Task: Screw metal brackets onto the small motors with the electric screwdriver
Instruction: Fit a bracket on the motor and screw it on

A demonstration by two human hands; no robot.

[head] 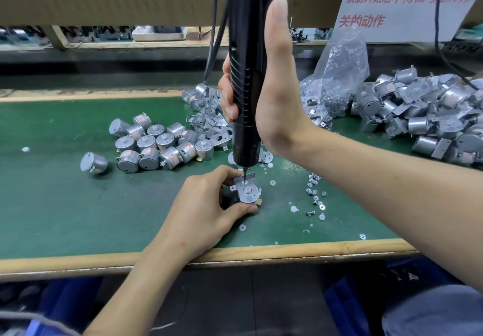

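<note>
My left hand (206, 205) grips a small silver motor that stands on the green mat, mostly hidden by my fingers. A metal bracket (247, 188) lies on top of that motor. My right hand (271, 95) grips the black electric screwdriver (245, 74), which stands upright. Its thumb lies straight up along the tool's body and the fingers wrap round the far side. The bit's tip (245, 176) touches the bracket at its far hole.
Bare motors (156, 145) are heaped on the green mat (65, 200) at the left. Loose brackets (209, 124) lie behind the tool. A plastic bag of brackets (337, 79) and assembled motors (423, 116) sit at the right. Screws (315, 194) and white washers are scattered near the front edge.
</note>
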